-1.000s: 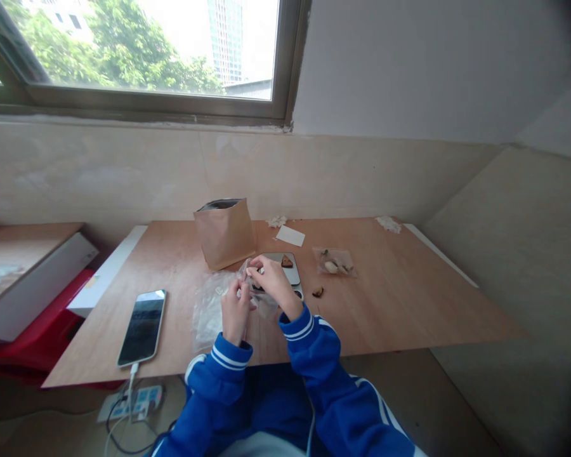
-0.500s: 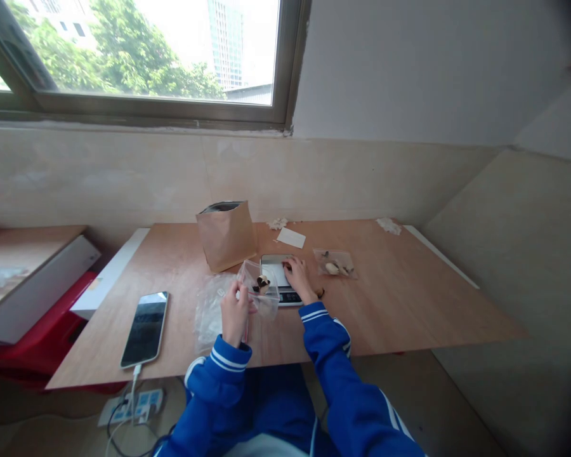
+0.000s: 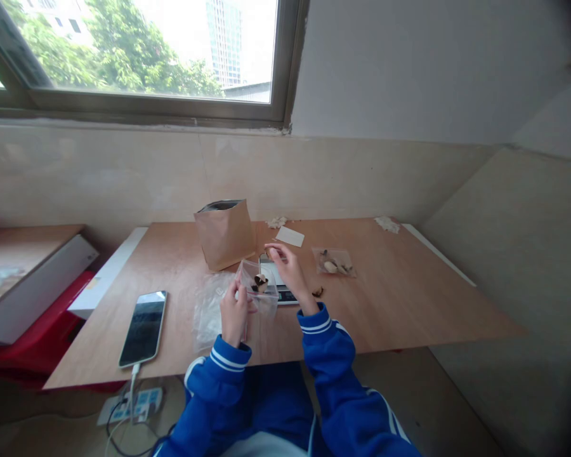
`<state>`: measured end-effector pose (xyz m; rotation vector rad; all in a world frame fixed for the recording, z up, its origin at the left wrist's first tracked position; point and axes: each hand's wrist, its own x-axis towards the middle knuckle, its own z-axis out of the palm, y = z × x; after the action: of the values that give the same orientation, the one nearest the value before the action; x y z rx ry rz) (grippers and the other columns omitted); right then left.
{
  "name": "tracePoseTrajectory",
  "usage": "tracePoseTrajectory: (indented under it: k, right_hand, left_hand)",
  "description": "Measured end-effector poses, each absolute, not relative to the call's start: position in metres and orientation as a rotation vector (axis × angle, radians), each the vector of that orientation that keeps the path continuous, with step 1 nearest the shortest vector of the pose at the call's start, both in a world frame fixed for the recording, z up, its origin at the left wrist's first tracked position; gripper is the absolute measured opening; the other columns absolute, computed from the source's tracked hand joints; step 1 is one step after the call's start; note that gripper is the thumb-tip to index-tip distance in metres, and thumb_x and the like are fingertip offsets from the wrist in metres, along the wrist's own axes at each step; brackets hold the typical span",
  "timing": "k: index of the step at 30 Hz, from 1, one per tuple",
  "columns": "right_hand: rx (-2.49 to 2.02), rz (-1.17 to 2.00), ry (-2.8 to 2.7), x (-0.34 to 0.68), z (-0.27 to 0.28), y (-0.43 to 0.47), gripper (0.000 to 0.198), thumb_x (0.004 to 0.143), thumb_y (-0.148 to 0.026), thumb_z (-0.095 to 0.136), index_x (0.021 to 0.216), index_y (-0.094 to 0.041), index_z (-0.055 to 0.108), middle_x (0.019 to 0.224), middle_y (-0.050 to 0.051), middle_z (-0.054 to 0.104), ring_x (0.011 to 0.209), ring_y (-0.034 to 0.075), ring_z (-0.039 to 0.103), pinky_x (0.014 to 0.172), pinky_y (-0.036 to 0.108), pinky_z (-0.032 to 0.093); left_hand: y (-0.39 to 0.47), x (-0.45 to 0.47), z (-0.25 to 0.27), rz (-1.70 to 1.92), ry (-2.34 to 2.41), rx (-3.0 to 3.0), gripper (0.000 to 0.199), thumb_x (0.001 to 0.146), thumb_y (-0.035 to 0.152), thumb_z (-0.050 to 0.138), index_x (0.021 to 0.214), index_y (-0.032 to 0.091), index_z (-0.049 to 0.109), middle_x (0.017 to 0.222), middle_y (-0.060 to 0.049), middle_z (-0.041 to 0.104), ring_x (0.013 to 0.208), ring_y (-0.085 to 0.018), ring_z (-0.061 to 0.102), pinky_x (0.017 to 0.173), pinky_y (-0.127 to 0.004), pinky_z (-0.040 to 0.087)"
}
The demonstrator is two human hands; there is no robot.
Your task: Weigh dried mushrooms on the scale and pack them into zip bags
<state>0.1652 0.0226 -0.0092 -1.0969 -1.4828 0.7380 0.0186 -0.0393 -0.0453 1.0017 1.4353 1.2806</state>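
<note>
My left hand (image 3: 235, 308) is closed on the edge of a clear zip bag (image 3: 268, 306), held tilted over the left part of the scale. Inside the bag are dark and pale dried pieces (image 3: 261, 283); I cannot tell their exact kind. My right hand (image 3: 289, 270) hovers over the digital scale (image 3: 287, 296), fingertips pinched together just above the bag's mouth. Something small and dark seems to be between those fingertips, too small to name. A loose dark curled piece (image 3: 318, 292) lies to the right of the scale.
Flat clear bags (image 3: 209, 311) lie left of my left hand. Behind them stands an open brown paper bag (image 3: 226, 235). A filled clear bag (image 3: 334, 261) is on the right, a white card (image 3: 290, 237) at the back, a phone (image 3: 143, 329) with a cable at left.
My right hand has lifted off the scale's plate and moved left and up, toward the mouth of the zip bag. My left hand keeps its hold, almost still.
</note>
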Motion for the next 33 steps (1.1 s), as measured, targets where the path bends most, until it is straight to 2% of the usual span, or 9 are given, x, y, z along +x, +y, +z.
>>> tracePoseTrajectory:
  k: [5,9,12,15,19,23,27,31,33]
  right_hand:
    - [-1.220,0.775,-1.710,0.142,0.005,0.008,0.029,0.093,-0.034,0.045,0.111,-0.019,0.063,0.102,0.006,0.069,0.090,0.018,0.062,0.083,0.031,0.046]
    - [-1.420,0.467,-1.824,0.136,0.004,0.003,0.024,0.091,-0.027,0.050,0.111,-0.022,0.063,0.107,0.006,0.068,0.107,0.024,0.055,0.099,0.044,0.034]
    - [-1.380,0.391,-1.737,0.142,-0.001,-0.002,0.024,0.093,-0.029,0.046,0.110,-0.023,0.062,0.116,0.008,0.063,0.113,0.024,0.052,0.103,0.044,0.033]
    - [-1.293,0.532,-1.659,0.154,-0.012,-0.013,0.032,0.094,-0.039,0.046,0.119,-0.022,0.056,0.124,0.009,0.059,0.118,0.022,0.051,0.104,0.041,0.037]
    - [-1.224,0.909,-1.615,0.161,-0.034,-0.030,0.064,0.082,-0.051,0.062,0.136,-0.024,0.040,0.138,0.011,0.050,0.122,0.023,0.052,0.100,0.038,0.044]
    - [-1.144,0.967,-1.489,0.157,-0.049,-0.035,0.048,0.088,-0.052,0.053,0.126,-0.023,0.053,0.126,0.009,0.061,0.118,0.022,0.057,0.102,0.038,0.043]
    - [-1.163,0.877,-1.337,0.161,-0.052,-0.033,0.047,0.092,-0.057,0.042,0.103,-0.019,0.067,0.109,0.010,0.070,0.108,0.024,0.063,0.100,0.040,0.045]
    - [-1.212,0.911,-1.209,0.173,-0.053,-0.034,0.056,0.090,-0.064,0.038,0.099,-0.019,0.069,0.097,0.011,0.073,0.097,0.026,0.067,0.093,0.040,0.050]
    - [-1.242,0.908,-1.213,0.177,-0.056,-0.035,0.060,0.089,-0.067,0.035,0.096,-0.019,0.071,0.095,0.011,0.073,0.096,0.027,0.067,0.089,0.038,0.052]
  left_hand:
    - [-0.042,0.020,-0.044,1.292,1.428,1.019,0.046,0.085,0.039,0.047,0.125,0.018,0.056,0.077,-0.001,0.059,0.067,-0.016,0.065,0.048,-0.026,0.057]
    - [-0.041,0.016,-0.045,1.337,1.379,0.992,0.043,0.083,0.044,0.048,0.117,0.018,0.057,0.082,-0.001,0.058,0.066,-0.014,0.064,0.049,-0.026,0.057]
    - [-0.039,0.010,-0.044,1.374,1.356,0.940,0.042,0.083,0.047,0.048,0.111,0.018,0.057,0.080,0.000,0.056,0.066,-0.014,0.064,0.050,-0.028,0.058]
    - [-0.037,0.006,-0.044,1.422,1.322,0.858,0.035,0.081,0.049,0.049,0.098,0.018,0.054,0.083,-0.001,0.058,0.067,-0.015,0.065,0.050,-0.030,0.058]
    - [-0.039,0.009,-0.040,1.466,1.285,0.808,0.032,0.081,0.049,0.049,0.074,0.019,0.040,0.099,-0.006,0.065,0.067,-0.015,0.067,0.050,-0.031,0.058]
    - [-0.044,0.015,-0.034,1.443,1.178,0.869,0.033,0.084,0.048,0.046,0.069,0.019,0.036,0.119,-0.011,0.063,0.074,-0.018,0.068,0.057,-0.035,0.059]
    - [-0.041,0.009,-0.040,1.500,1.187,1.026,0.032,0.087,0.047,0.043,0.076,0.018,0.048,0.124,-0.013,0.059,0.092,-0.021,0.066,0.067,-0.034,0.057]
    - [-0.029,-0.005,-0.056,1.589,1.411,1.181,0.033,0.084,0.044,0.055,0.105,0.018,0.056,0.123,-0.010,0.059,0.106,-0.020,0.059,0.088,-0.033,0.049]
    - [-0.026,-0.008,-0.062,1.504,1.358,1.216,0.037,0.083,0.045,0.058,0.109,0.019,0.059,0.119,-0.009,0.061,0.106,-0.019,0.059,0.091,-0.032,0.047]
